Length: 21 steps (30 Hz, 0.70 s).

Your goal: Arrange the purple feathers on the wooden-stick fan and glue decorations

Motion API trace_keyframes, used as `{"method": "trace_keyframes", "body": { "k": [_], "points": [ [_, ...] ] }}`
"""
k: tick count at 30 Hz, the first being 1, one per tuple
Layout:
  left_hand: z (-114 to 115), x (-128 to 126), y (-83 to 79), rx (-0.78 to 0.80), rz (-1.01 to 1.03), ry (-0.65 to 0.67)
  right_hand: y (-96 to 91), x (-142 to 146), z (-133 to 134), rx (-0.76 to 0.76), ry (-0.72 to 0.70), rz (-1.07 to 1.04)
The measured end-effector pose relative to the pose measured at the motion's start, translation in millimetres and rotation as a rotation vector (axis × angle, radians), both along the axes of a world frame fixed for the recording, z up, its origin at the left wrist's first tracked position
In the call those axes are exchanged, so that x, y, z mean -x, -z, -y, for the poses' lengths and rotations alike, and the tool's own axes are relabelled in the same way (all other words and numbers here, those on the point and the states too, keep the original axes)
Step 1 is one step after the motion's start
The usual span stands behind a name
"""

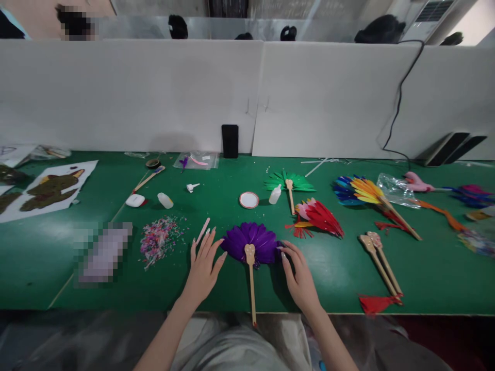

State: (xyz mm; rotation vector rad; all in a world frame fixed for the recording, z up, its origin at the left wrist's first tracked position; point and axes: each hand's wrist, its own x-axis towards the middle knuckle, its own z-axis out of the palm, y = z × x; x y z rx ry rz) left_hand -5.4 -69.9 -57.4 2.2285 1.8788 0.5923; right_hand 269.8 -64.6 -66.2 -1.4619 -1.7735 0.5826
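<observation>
Tabletop [216,206], green, bears purple fan [250,249] before white partition [154,93]

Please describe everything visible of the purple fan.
The purple fan has feathery pieces spread in a semicircle and a pale, woodlike handle with a lobed head. It lies on the green table, handle towards the person, tip past the edge. The right hand seems to touch one side; the left hand's contact is unclear.
</observation>
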Motion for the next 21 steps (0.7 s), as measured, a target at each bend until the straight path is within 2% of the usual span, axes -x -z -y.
{"method": "trace_keyframes", "body": {
  "k": [21],
  "points": [
    [-2.4,-4.4,-3.4,-0.012,-0.011,-0.008,0.7,-0.8,1.8,0.012,0.002,-0.03]
  ]
}}
